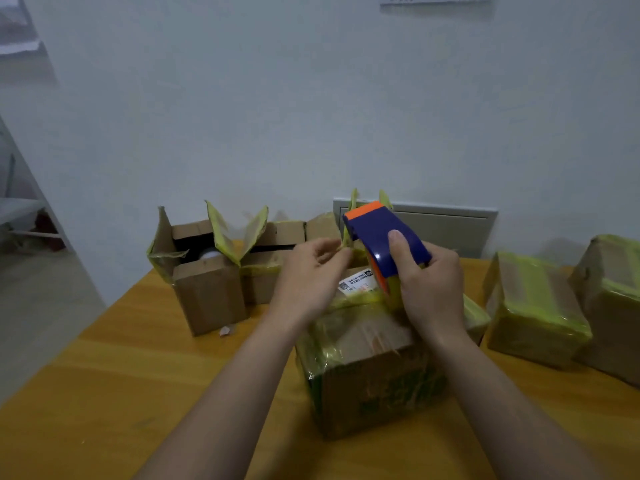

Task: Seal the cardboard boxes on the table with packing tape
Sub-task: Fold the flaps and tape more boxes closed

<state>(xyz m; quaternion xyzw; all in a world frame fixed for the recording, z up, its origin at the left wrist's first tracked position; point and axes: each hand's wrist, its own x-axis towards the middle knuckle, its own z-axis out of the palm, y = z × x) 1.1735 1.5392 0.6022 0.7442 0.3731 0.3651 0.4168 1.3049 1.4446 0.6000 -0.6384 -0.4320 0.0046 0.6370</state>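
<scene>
Two grips are busy over the middle cardboard box [367,358], which sits on the counter [138,375] right in front of me, already banded with yellowish tape across its top and near side. My right grip [429,285] is clamped round the blue-and-orange tape dispenser [384,237], thumb pressed on its blue side, the tool tilted above the far part of the box top. My left grip [308,275] pinches what looks like the loose tape end [346,249] between thumb and fingertips, just beside the dispenser's mouth.

To do this step well, I should draw the tape out taut and flat so it doesn't fold onto itself. I'd anchor the end over the far edge, then run the dispenser toward me along the flap seam while pressing down. The white shipping label [356,280] lies near that path, and I'd rather not bury its code under wrinkles.

Two open boxes [204,271] stand at the back left with flaps up, not yet sealed. Two wrapped boxes [533,306] to my right look finished.
</scene>
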